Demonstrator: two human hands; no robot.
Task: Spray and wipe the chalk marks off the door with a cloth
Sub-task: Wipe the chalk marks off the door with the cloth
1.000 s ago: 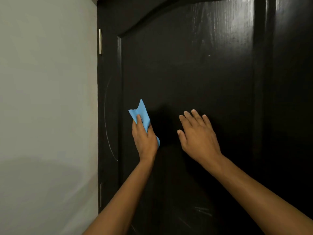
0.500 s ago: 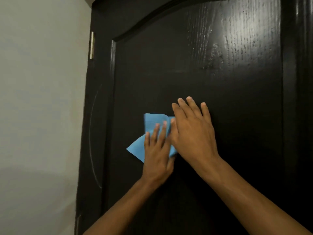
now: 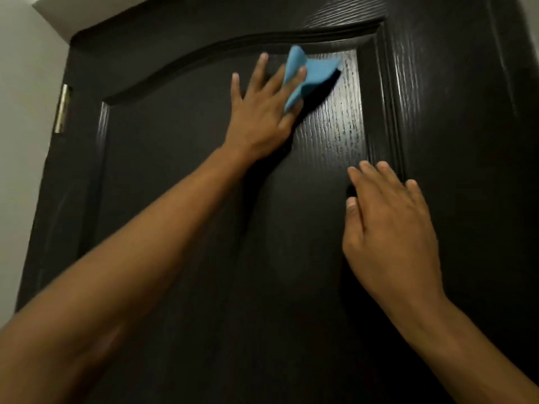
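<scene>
The cloth (image 3: 313, 72) is now travelling high, up from mid-panel, with the left hand (image 3: 262, 112) pinching it between fingers; the right hand (image 3: 388, 228), fingers straight, is bracing the door (image 3: 175, 199), suggesting wiping is nearing the panel's top.

A pale wall (image 3: 20, 118) runs down the left side, dim and grey-green. At the top left, a lighter soffit (image 3: 55, 16) angles above it. A brass hinge (image 3: 62, 108) catches light at the wall's edge. Another pale strip of wall shows at the top right corner.
</scene>
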